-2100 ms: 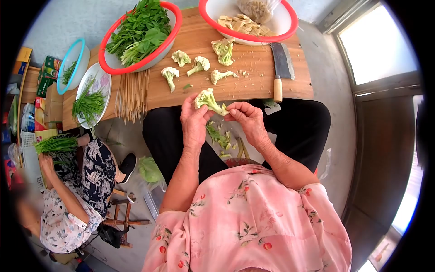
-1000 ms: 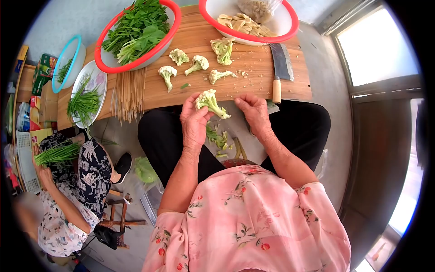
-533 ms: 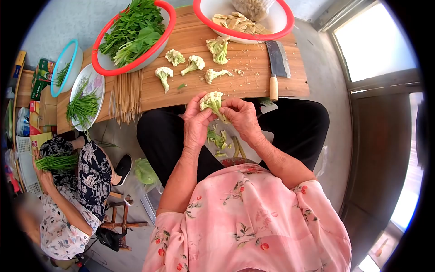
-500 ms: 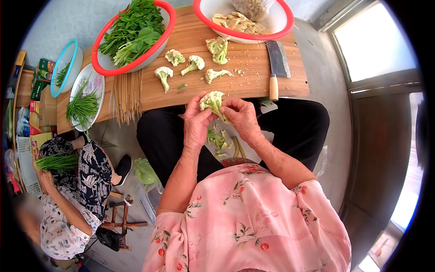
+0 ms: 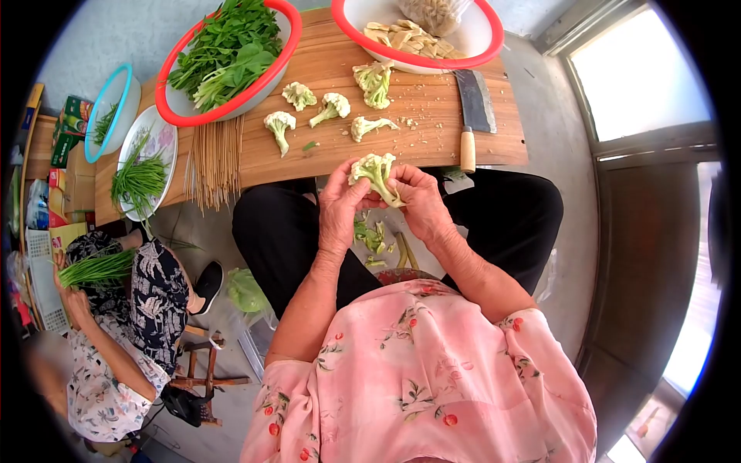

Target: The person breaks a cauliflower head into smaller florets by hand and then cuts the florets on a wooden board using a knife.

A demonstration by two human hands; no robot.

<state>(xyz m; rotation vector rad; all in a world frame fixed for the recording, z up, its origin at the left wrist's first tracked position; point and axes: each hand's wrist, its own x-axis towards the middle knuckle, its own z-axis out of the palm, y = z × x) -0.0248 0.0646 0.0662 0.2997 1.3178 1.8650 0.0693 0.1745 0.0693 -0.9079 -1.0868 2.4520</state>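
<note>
Between my two hands, just off the table's near edge, is a cauliflower floret (image 5: 376, 173) with a pale head and greenish stem. My left hand (image 5: 337, 207) pinches it from the left side. On the right, the fingers of my right hand (image 5: 419, 197) close around its stem. Several more cauliflower pieces (image 5: 329, 108) lie on the wooden table (image 5: 432, 104) in front of me. A cleaver (image 5: 473, 100) with a wooden handle rests at the right, its handle reaching the near edge. Below my hands, green trimmings (image 5: 372, 235) show between my knees.
Red-rimmed bowls hold leafy greens (image 5: 231, 62) and sliced pale pieces (image 5: 413, 37). Thin wooden skewers (image 5: 214, 162) overhang the near edge beside a plate of green stalks (image 5: 140, 177). At the left, a seated co-worker (image 5: 116, 363) holds a green bunch (image 5: 96, 268). A door (image 5: 644, 255) stands right.
The cauliflower floret has turned and shifted slightly right in my hands, showing more of its stem. The co-worker's green bunch has tilted a little.
</note>
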